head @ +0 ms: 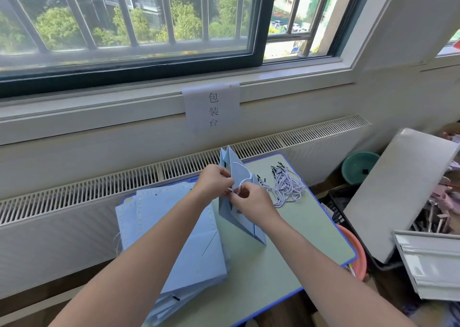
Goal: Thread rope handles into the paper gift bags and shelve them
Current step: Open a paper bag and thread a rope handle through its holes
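A light blue paper gift bag (245,223) stands half-folded on the green table (286,259), its top toward the window. A white twisted rope handle (245,173) loops across the bag's upper face. My left hand (215,183) grips the bag's top edge from the left. My right hand (250,199) pinches the rope's lower end against the bag's face. A pile of loose white ropes with black tips (286,186) lies on the table just right of the bag. A stack of flat blue bags (174,247) lies to the left under my left forearm.
A radiator grille (99,189) and window sill run behind the table, with a paper sign (212,108) taped above. Right of the table are a teal basin (358,167), a leaning grey board (395,194), a pink basin (357,254) and clutter.
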A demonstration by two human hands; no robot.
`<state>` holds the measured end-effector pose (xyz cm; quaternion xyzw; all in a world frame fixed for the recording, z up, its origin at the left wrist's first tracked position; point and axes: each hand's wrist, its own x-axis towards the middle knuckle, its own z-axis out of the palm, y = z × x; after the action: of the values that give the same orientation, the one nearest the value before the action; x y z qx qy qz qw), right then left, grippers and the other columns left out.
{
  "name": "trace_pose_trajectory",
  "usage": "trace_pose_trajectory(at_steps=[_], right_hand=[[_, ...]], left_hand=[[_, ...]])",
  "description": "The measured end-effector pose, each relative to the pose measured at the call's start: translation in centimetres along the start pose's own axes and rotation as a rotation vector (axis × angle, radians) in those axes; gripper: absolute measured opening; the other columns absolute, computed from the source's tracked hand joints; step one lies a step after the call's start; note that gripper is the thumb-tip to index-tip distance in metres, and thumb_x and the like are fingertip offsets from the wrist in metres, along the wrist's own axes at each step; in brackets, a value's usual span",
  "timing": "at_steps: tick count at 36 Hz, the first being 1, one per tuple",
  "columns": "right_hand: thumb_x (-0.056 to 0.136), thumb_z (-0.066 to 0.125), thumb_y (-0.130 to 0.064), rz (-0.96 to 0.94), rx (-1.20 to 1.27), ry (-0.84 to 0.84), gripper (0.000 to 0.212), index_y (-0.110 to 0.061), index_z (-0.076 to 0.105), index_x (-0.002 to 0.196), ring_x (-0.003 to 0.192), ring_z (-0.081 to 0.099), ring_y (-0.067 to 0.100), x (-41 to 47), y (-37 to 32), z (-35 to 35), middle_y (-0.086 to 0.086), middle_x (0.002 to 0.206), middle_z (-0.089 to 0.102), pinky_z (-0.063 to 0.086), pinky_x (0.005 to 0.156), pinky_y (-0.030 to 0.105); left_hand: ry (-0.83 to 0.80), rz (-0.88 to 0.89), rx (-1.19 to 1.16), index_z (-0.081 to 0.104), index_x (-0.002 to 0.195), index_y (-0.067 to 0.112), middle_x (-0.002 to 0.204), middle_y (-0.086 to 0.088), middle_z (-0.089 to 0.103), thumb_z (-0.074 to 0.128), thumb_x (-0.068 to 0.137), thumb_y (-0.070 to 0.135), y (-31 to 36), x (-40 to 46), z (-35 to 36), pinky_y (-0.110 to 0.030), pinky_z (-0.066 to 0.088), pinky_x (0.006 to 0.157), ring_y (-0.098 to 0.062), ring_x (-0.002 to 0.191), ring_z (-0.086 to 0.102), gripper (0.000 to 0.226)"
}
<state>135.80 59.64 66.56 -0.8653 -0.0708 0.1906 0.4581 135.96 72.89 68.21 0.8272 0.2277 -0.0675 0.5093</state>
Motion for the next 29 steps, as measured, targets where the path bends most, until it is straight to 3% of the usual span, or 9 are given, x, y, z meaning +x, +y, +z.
trace_pose_trajectory(at_steps=[4,9,14,18,21,24,26,27,29], right_hand=[[0.081,0.071,-0.029,0.028,0.044,0.048,0.03,-0.003,0.059,0.073,0.066,0.061,0.025,-0.3,-0.3,-0.9,0.004,0.066,0.061,0.058,0.073,0.052],[0.071,0.063,-0.021,0.037,0.068,0.074,0.028,0.006,0.058,0.076,0.059,0.056,0.019,-0.1,-0.3,-2.0,0.004,0.064,0.058,0.058,0.07,0.053],[0.078,0.062,-0.012,0.041,0.055,0.056,0.023,0.011,0.058,0.083,0.061,0.058,0.019,-0.2,-0.5,-2.5,0.005,0.068,0.057,0.059,0.071,0.048],[0.073,0.061,-0.018,0.06,0.028,0.075,0.022,0.003,0.055,0.073,0.058,0.061,0.027,-0.2,-0.3,-3.2,0.001,0.06,0.056,0.057,0.075,0.052],[0.08,0.06,-0.019,0.09,-0.018,0.099,0.035,0.002,0.065,0.107,0.074,0.07,0.027,-0.1,-0.3,-4.2,0.007,0.088,0.073,0.056,0.077,0.037],[0.084,0.056,-0.02,0.082,-0.079,0.095,0.042,-0.013,0.061,0.126,0.08,0.067,0.018,0.0,-0.4,-5.3,0.002,0.101,0.071,0.047,0.067,0.025],[0.085,0.054,-0.017,0.051,-0.149,0.096,0.02,-0.016,0.069,0.099,0.068,0.056,0.015,0.2,-0.5,-5.8,0.0,0.083,0.067,0.038,0.058,0.023],[0.085,0.053,-0.015,0.037,-0.173,0.114,0.014,-0.012,0.065,0.08,0.061,0.047,0.017,0.1,-0.6,-5.9,0.001,0.07,0.059,0.033,0.055,0.025],[0.084,0.049,-0.01,0.004,-0.211,0.162,0.018,-0.007,0.048,0.066,0.059,0.033,0.021,0.2,-0.9,-6.2,0.007,0.063,0.042,0.023,0.053,0.029]], left_hand=[[-0.042,0.05,0.061,0.067,0.084,-0.007,0.075,-0.015,0.068,0.051,0.087,0.005,0.3,-0.2,0.3,-0.032,0.049,0.061,-0.018,0.063,0.061,0.021],[-0.176,0.097,0.386,0.059,0.069,0.01,0.065,-0.008,0.046,0.056,0.088,0.016,0.5,-0.9,0.4,-0.028,0.026,0.052,-0.017,0.06,0.036,0.02],[-0.188,0.109,0.377,0.073,0.081,0.005,0.073,-0.005,0.059,0.063,0.087,0.018,0.7,-0.5,0.6,-0.026,0.035,0.058,-0.015,0.068,0.048,0.017],[-0.182,0.085,0.345,0.066,0.077,0.006,0.073,-0.006,0.06,0.058,0.084,0.011,1.2,-0.6,0.4,-0.028,0.039,0.058,-0.017,0.066,0.05,0.012],[-0.153,0.043,0.263,0.057,0.073,0.006,0.074,-0.01,0.064,0.054,0.081,0.008,1.1,-0.1,-0.3,-0.032,0.048,0.063,-0.02,0.065,0.056,0.009],[-0.128,0.077,0.305,0.044,0.067,0.011,0.066,-0.007,0.044,0.057,0.08,0.009,1.2,0.1,-1.3,-0.03,0.031,0.056,-0.021,0.059,0.039,0.018],[-0.131,0.116,0.363,0.041,0.068,0.011,0.066,-0.004,0.037,0.059,0.081,0.011,1.3,0.1,-1.7,-0.03,0.025,0.056,-0.02,0.06,0.032,0.023],[-0.148,0.13,0.386,0.044,0.069,0.011,0.066,-0.003,0.04,0.06,0.084,0.014,1.4,0.0,-1.9,-0.029,0.027,0.056,-0.019,0.059,0.035,0.022],[-0.173,0.18,0.424,0.053,0.073,0.012,0.069,0.0,0.049,0.062,0.09,0.021,1.4,0.2,-2.1,-0.027,0.035,0.056,-0.015,0.061,0.043,0.022]])
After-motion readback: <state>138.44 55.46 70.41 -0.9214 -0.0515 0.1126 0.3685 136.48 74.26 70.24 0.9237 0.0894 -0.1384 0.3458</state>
